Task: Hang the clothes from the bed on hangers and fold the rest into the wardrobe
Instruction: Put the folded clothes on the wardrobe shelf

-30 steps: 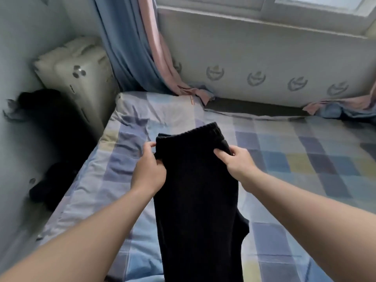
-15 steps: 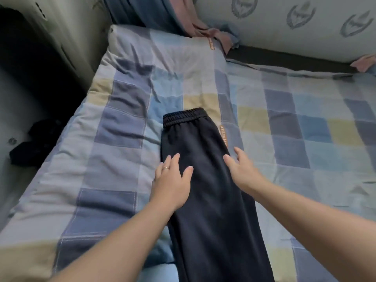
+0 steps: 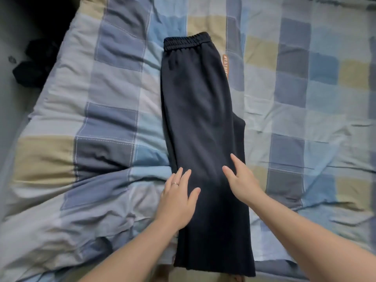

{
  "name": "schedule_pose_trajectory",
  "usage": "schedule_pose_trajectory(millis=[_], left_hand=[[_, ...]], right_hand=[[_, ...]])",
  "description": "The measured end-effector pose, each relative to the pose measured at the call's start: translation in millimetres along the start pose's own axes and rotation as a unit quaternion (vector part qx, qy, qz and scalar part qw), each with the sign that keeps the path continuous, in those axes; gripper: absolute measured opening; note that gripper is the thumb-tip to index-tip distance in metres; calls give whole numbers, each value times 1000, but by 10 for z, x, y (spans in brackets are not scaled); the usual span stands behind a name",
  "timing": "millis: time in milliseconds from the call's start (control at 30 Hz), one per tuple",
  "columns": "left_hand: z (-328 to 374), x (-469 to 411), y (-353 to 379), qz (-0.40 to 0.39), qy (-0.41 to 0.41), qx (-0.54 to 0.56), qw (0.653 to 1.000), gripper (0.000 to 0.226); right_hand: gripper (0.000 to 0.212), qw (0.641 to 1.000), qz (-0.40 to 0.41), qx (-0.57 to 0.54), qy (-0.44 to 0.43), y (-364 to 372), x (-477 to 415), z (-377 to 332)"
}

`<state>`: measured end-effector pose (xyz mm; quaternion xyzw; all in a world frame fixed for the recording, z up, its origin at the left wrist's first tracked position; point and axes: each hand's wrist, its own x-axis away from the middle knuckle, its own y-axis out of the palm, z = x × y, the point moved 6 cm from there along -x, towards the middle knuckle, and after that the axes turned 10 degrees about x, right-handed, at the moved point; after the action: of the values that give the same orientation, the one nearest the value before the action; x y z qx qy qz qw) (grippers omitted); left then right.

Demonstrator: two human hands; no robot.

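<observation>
Dark navy trousers (image 3: 199, 110) lie flat on the checked bed cover (image 3: 305, 94), folded lengthwise, with the elastic waistband at the far end and the legs reaching to the near bed edge. My left hand (image 3: 177, 200) rests flat with straight fingers on the trousers' left edge, a ring on one finger. My right hand (image 3: 242, 180) lies flat on the trouser legs a little to the right, fingers spread. Neither hand grips the cloth.
The blue, grey and yellow checked cover is rumpled at the left and near side. Dark clothing (image 3: 34, 64) lies on the floor beside the bed at the far left. A bit of floor (image 3: 195, 276) shows below the trouser hems.
A second ago both hands held the trousers up by the waistband. They laid them flat on the bed, let go, and have slid down the legs towards the near edge. My head has tilted downward.
</observation>
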<state>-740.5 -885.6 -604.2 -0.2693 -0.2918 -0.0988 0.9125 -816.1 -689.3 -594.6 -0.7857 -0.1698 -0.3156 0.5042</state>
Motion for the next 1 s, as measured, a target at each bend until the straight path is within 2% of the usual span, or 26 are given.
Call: schedule_pose_trajectory(millis=[300,500,700,800,900,1000], left_hand=[[-850,1237,982,-49,-112,-14,992,69],[-1263,1586,1481,-1,-228,121,966,82],[-1374,1588,1611,152,-230,141,951,76],[-1432,1429,1691,151,-219,150,952,76],[-1524,1314,1785,143,-219,124,957,60],[-1616,1274,1906,121,-215,88,965,56]], right_hand=[[61,996,-77,-2,48,613,794,1135],[57,992,-103,-50,59,1019,1079,1876],[59,979,-141,-129,75,1497,1210,2327],[58,972,-132,-184,62,1699,1135,2430],[63,968,-111,-213,74,1810,1066,2535],[48,966,-126,-213,74,1908,1034,2605]])
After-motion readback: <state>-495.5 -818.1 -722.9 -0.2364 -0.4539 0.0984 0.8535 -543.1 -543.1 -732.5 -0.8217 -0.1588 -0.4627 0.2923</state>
